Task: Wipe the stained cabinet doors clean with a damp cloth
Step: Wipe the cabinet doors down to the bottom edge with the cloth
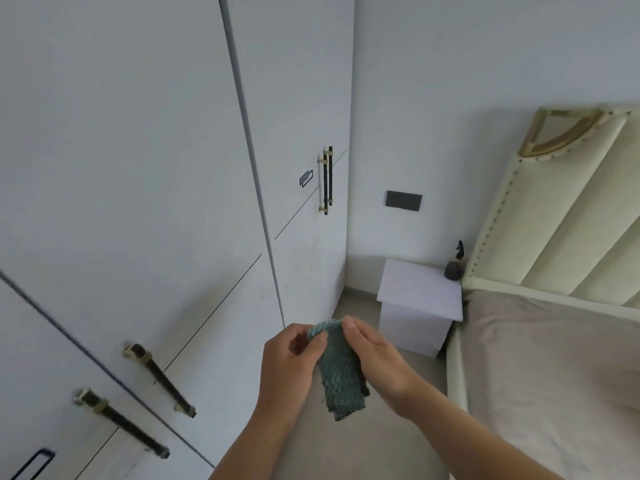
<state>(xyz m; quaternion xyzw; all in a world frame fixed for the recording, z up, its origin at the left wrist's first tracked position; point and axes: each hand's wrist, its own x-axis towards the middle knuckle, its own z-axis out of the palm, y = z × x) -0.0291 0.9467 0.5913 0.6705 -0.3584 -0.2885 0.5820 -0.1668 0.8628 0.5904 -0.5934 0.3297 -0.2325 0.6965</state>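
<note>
Head view: this is the only camera, so every line below comes from it.
Left grip (287,362): your fingers and thumb are curled in, pinching the upper left edge of the cloth.
Right grip (377,358): clamped on the cloth's upper right edge, with the thumb on top.
Cloth (341,372): green and waffle-textured, folded into a narrow strip. It hangs between your two hands above the floor (346,445), apart from every door (whether it is damp cannot be told from here).
Cabinet doors (138,168): tall and pale, to your left and ahead.
Narrow door (304,265): nearest the corner, with faint dark specks and smudges below its handle (327,180).
Off to the side: a spray bottle (453,266) stands on a small white table (419,289) beside the bed (554,358).
Step in hand: you appear to be folding the cloth into a pad, and no wiping seems to have begun.
Next move: settle the pad flat in one hand, free the other, then reach forward to the marked panel. Press with flat fingers and work around the handle, not over it.
</note>
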